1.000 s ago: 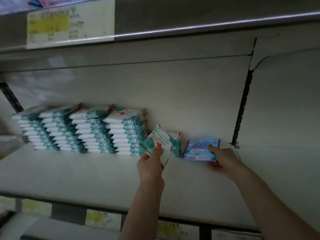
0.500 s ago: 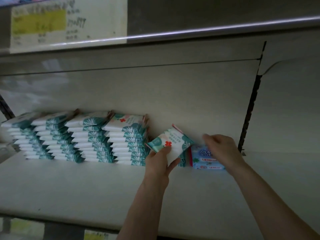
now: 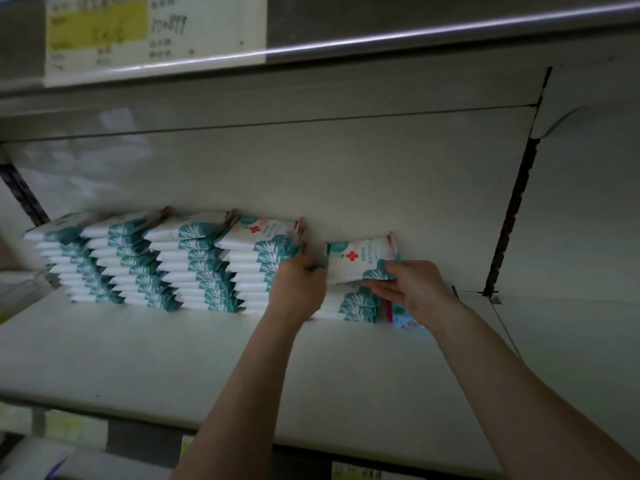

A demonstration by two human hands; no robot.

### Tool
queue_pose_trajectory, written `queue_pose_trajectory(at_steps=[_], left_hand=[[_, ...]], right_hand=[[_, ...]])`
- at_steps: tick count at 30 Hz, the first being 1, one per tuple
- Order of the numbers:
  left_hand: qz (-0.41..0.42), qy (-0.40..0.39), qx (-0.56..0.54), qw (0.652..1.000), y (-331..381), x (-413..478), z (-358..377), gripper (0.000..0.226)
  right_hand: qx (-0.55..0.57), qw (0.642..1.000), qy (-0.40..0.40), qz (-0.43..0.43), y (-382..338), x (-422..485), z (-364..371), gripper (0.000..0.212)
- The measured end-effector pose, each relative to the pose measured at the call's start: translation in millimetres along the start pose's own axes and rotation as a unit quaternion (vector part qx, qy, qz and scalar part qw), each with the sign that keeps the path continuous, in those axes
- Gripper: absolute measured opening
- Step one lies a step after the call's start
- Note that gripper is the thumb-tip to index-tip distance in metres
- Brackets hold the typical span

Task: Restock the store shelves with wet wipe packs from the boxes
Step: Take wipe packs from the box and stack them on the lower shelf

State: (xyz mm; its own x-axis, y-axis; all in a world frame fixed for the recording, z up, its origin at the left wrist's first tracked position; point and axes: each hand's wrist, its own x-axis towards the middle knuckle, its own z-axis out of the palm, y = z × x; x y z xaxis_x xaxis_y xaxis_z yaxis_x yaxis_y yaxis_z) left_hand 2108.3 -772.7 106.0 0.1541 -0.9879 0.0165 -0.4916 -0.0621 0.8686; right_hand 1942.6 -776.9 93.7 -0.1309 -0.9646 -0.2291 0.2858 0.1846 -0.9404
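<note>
Head view, dim light. Wet wipe pack (image 3: 356,258), white w/ teal leaf print and red cross, is held at both ends above the short stack (image 3: 356,304) of like packs at the rear of the shelf (image 3: 173,351). Pack is tilted, printed face toward camera, far edge close to the back panel (image 3: 346,174); whether its lower edge touches the short stack cannot be told. Left hand (image 3: 298,285): back of hand to camera, fingers curled round the pack's left end, tips hidden behind it. Right hand (image 3: 412,289): fingers (image 3: 379,289) lie under the pack's lower right corner, thumb over the teal print on top, pinching that corner. Pack thus sits between the two hands, approx. centred over the short stack. Left of it, just beside the left hand: four tall stacks (image 3: 194,261) of the same packs, in a row along the back panel. Right of the short stack, touching it: blue pack (image 3: 403,320), mostly hidden by the right wrist. Slotted upright (image 3: 512,216) stands further right. Price label (image 3: 152,29) on upper shelf edge, text blurred.
</note>
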Motion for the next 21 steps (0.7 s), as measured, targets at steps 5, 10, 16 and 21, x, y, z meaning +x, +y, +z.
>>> queue_pose_trajectory(at_steps=[5,10,16,21], left_hand=[[0.020,0.006,0.165,0.986,-17.5,-4.8,3.4,0.031],[0.035,0.006,0.248,0.968,-25.5,-7.1,13.4,0.049],[0.040,0.054,0.290,0.955,-24.4,-1.5,15.2,0.038],[0.034,0.067,0.315,0.946,-24.4,0.6,15.4,0.037]], right_hand=[[-0.020,1.000,-0.007,0.005,8.7,6.0,20.0,0.008],[-0.134,0.991,0.021,-0.016,14.9,14.1,20.4,0.016],[-0.378,0.919,0.044,-0.108,15.3,23.3,1.6,0.032],[-0.484,0.858,0.067,-0.155,21.4,25.9,1.4,0.026]])
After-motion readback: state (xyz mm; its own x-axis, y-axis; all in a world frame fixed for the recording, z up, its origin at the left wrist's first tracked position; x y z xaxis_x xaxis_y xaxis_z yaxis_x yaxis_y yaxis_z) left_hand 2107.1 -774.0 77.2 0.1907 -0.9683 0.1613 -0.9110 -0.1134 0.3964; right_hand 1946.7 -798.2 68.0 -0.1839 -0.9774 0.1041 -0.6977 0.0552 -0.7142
